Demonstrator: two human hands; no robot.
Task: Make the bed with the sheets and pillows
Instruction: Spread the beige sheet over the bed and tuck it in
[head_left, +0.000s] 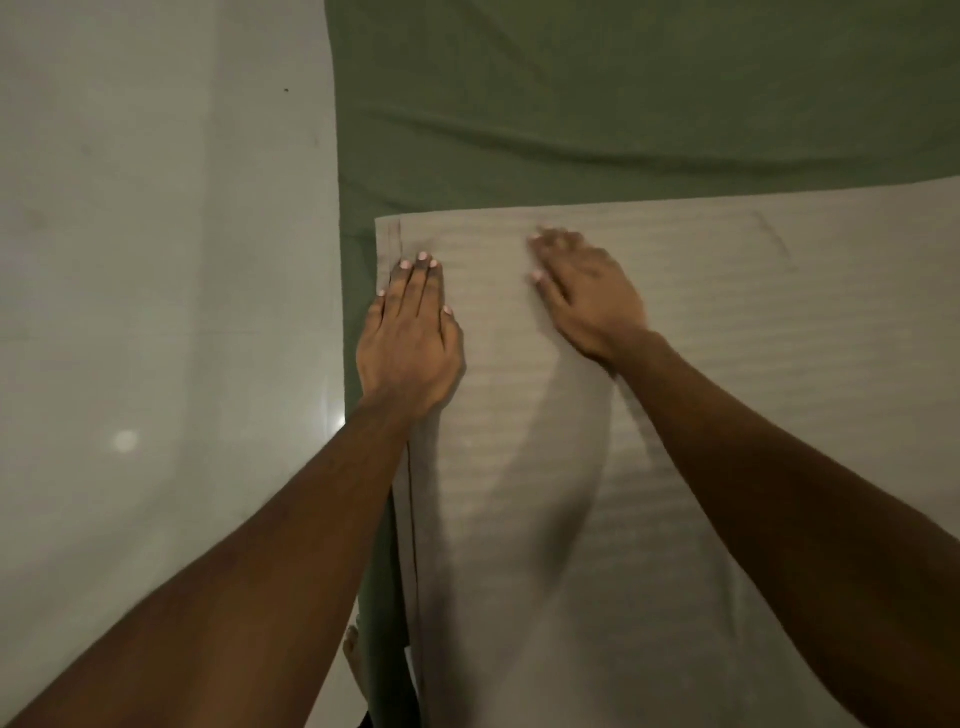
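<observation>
A pale beige striped top sheet (675, 364) lies spread over the bed, its upper edge running across the middle of the view. Beyond that edge the green fitted sheet (597, 93) covers the mattress, with a few soft creases. My left hand (410, 338) lies flat on the beige sheet near its left corner, fingers straight and together. My right hand (582, 291) also presses flat on the beige sheet a little to the right, fingers spread and slightly blurred. No pillow is in view.
A pale glossy floor (156, 312) runs along the left side of the bed, with a light reflection on it. The green sheet hangs down the bed's left edge (353, 312). A bare foot (353, 649) shows by the bed at the bottom.
</observation>
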